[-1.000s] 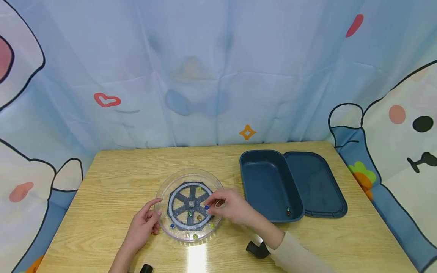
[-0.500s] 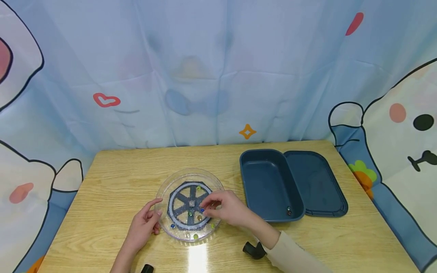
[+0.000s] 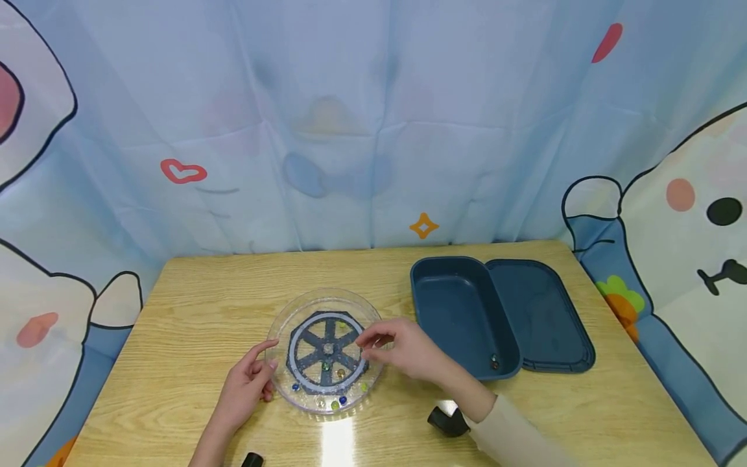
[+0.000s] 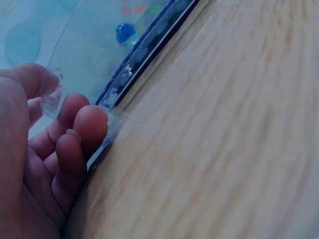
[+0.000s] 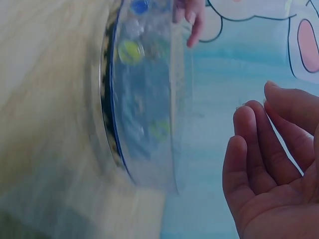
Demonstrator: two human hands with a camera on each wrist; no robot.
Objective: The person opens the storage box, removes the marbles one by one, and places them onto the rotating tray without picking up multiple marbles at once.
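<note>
A clear round dish (image 3: 280, 324) with a dark spoked wheel pattern (image 3: 315, 340) in its base stands on the table. Several marbles lie in it, among them a blue marble (image 3: 343, 400), a second blue one (image 4: 125, 33) and a yellow-green marble (image 5: 130, 52). My left hand (image 3: 248, 379) grips the dish's left rim, index finger over the edge and the thumb at the outside wall. Over the right side of the dish hovers my right hand (image 3: 405, 350), its fingers loosely curled; the right wrist view shows nothing between the thumb (image 5: 294, 107) and fingertips.
To the right stands a dark blue rectangular box (image 3: 417, 292) with small dark marbles (image 3: 494, 362) in its near right corner. Its matching lid (image 3: 543, 311) lies against its right side. A printed curtain (image 3: 373, 130) hangs behind the table (image 3: 204, 305).
The right hand lowered a blue marble toward the middle of the dish and let go of it. That marble now lies near the front wall. The right hand has drawn back right; the left stayed put.
</note>
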